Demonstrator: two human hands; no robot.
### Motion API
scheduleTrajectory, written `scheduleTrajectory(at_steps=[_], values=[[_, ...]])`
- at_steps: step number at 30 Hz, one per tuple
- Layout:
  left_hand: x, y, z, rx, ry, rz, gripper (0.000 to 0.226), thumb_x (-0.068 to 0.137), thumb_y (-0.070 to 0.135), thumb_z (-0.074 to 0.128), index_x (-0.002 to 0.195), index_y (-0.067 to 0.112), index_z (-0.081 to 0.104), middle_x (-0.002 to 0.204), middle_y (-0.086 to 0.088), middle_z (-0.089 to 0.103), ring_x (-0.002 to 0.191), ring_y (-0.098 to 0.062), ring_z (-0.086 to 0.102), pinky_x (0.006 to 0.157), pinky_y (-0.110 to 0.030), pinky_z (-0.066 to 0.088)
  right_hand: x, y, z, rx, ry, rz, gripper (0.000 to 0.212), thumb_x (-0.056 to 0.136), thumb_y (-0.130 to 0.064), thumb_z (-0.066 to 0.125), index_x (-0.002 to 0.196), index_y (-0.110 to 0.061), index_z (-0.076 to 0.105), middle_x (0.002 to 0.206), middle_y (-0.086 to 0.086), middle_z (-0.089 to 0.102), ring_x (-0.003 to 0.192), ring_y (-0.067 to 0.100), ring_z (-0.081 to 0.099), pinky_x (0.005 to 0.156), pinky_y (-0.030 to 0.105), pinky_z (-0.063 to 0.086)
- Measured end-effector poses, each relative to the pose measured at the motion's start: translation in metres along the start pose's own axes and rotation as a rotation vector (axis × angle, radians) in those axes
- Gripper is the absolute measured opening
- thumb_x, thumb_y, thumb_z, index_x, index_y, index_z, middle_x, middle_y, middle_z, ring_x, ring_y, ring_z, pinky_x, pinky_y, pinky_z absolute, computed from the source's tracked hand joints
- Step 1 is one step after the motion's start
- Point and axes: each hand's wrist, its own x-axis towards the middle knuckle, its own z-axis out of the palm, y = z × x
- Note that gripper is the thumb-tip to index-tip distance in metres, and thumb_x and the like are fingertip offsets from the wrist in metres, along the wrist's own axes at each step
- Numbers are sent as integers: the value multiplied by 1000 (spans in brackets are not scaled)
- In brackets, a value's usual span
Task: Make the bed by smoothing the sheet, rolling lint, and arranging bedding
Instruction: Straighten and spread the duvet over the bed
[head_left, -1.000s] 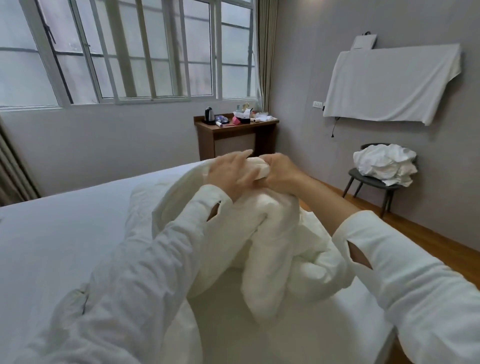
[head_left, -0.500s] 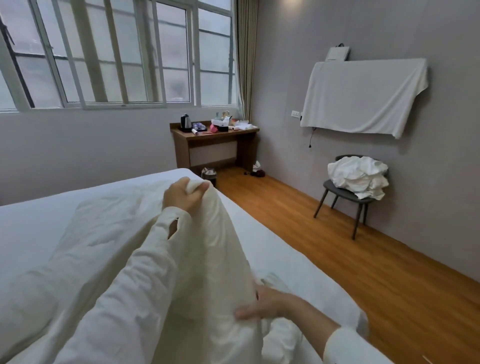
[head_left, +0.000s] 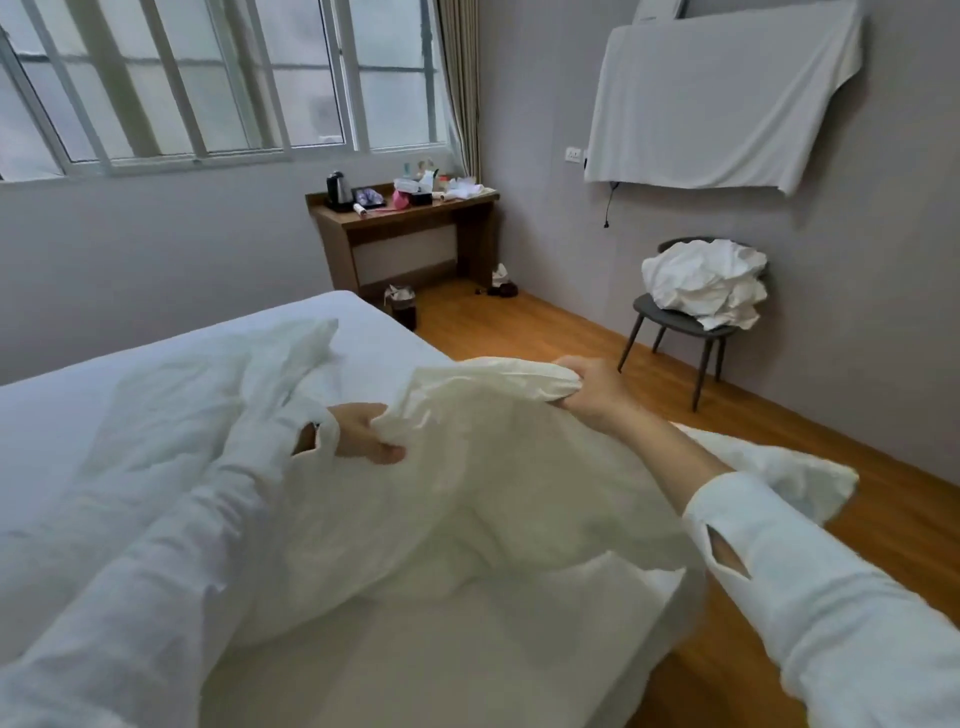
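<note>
A white duvet (head_left: 467, 509) lies bunched on the bed (head_left: 62, 415), which is covered by a white sheet. My left hand (head_left: 361, 434) grips a fold of the duvet near the bed's middle. My right hand (head_left: 592, 387) grips the duvet's raised edge out over the bed's right side. The cloth stretches between both hands, and one corner (head_left: 789, 478) hangs past the mattress above the floor. Both arms wear white sleeves.
A grey chair (head_left: 680, 327) with a heap of white linen stands by the right wall. A wooden desk (head_left: 410, 234) with a kettle and clutter sits under the window. A small bin (head_left: 401, 306) stands at the bed's far corner. Wooden floor runs along the right side.
My right hand has come up from low on the duvet and now grips its edge out to the right. My left hand has dropped lower. The duvet is spread wider between them.
</note>
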Motion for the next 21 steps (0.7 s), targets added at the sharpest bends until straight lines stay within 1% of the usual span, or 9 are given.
scheduleTrajectory(at_steps=[3, 6, 9, 12, 14, 15, 17, 19, 21], values=[[6, -10, 45, 117, -372, -106, 37, 66, 35, 77, 93, 12, 69, 80, 3, 64, 68, -6, 58, 66, -17, 47, -40, 53, 19, -90, -182, 87, 8, 78, -25, 78, 83, -26, 72, 92, -5, 66, 92, 22, 63, 77, 35, 48], [26, -36, 114, 249, -493, -106, 22, 85, 27, 70, 100, 11, 68, 80, 5, 62, 70, -8, 57, 62, -14, 43, -89, 106, 51, -220, -307, 184, 10, 87, -19, 67, 95, -22, 71, 102, -1, 62, 103, 26, 60, 79, 32, 45], [48, -68, 186, 286, -547, -96, 37, 87, 34, 66, 116, 10, 64, 115, -4, 65, 101, -19, 60, 75, -20, 41, -128, 149, 94, -367, -359, 322, 32, 92, -17, 52, 119, -31, 64, 121, -3, 59, 112, 25, 56, 91, 38, 48], [54, -79, 242, 246, -683, -142, 54, 86, 46, 63, 131, 18, 54, 136, -1, 53, 116, -16, 52, 86, -18, 36, -154, 183, 132, -482, -367, 413, 37, 91, -22, 43, 112, -42, 66, 116, -2, 61, 109, 26, 53, 90, 37, 44], [57, -83, 270, 289, -844, -120, 71, 79, 63, 59, 137, 24, 47, 149, 4, 37, 135, -15, 36, 107, -25, 27, -172, 199, 147, -595, -380, 448, 33, 92, -33, 40, 107, -47, 65, 114, -4, 56, 112, 27, 44, 92, 37, 35], [58, -79, 274, 299, -879, -99, 67, 80, 64, 58, 135, 27, 49, 153, 6, 29, 142, -15, 24, 114, -30, 18, -179, 206, 151, -629, -391, 473, 31, 93, -36, 42, 110, -51, 63, 118, -6, 53, 115, 25, 42, 91, 36, 32], [73, -77, 273, 172, -773, -62, 56, 67, 73, 63, 108, 36, 63, 145, 9, 40, 140, -14, 28, 117, -33, 16, -186, 224, 156, -543, -419, 598, 31, 95, -40, 45, 121, -54, 56, 132, -8, 48, 120, 22, 46, 86, 32, 34], [100, -72, 265, 18, -567, -17, 56, 54, 81, 64, 88, 37, 65, 113, 8, 65, 113, -13, 58, 105, -30, 39, -188, 239, 160, -343, -440, 716, 33, 94, -45, 45, 124, -52, 57, 139, -7, 48, 122, 23, 50, 87, 32, 41], [126, -58, 254, -100, -377, 54, 29, 78, 54, 68, 90, 28, 66, 94, -1, 71, 80, -13, 66, 78, -18, 51, -184, 247, 163, -72, -409, 790, 32, 94, -30, 49, 114, -48, 66, 139, -4, 53, 121, 24, 52, 96, 33, 46]])
